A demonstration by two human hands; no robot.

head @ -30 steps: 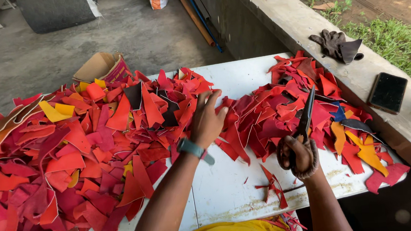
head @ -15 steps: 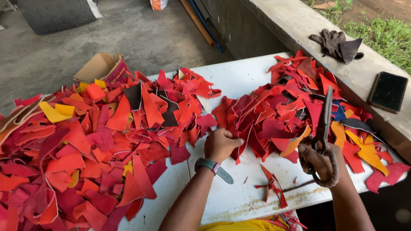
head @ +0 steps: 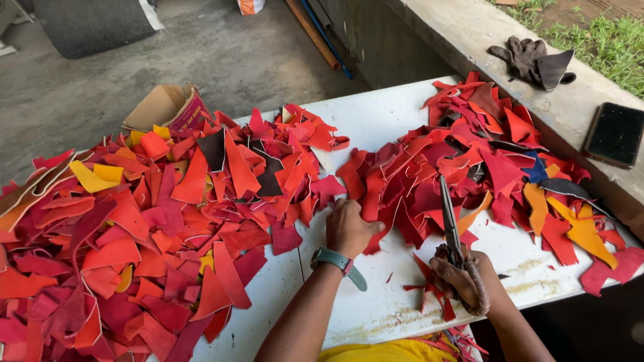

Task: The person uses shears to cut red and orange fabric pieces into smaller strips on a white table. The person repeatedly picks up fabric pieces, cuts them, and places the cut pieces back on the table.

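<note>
red and orange: scraps of leather-like sheet cover most of the white counter [head: 379, 123], with a few yellow, dark and blue bits mixed in.
left pile [head: 135, 242]: the bigger heap, spread wide over the counter's left half.
right pile [head: 481, 161]: smaller heap on the right half, reaching near the counter's far edge.
left hand [head: 350, 228]: curled closed on a red piece at the near edge of the right pile, in the gap between the two heaps; a watch [head: 338, 262] sits on the wrist.
right hand [head: 461, 279]: closed around the handles of the scissors [head: 448, 221], blades upright and together, tips over the right pile.
offcuts [head: 430, 291]: thin red slivers lie on bare counter just beside the right hand.
ledge [head: 479, 31]: concrete, right of the counter; carries a dark glove [head: 531, 61] and a black phone [head: 615, 135], well apart.
floor: a cardboard box [head: 167, 107] behind the left pile.
</note>
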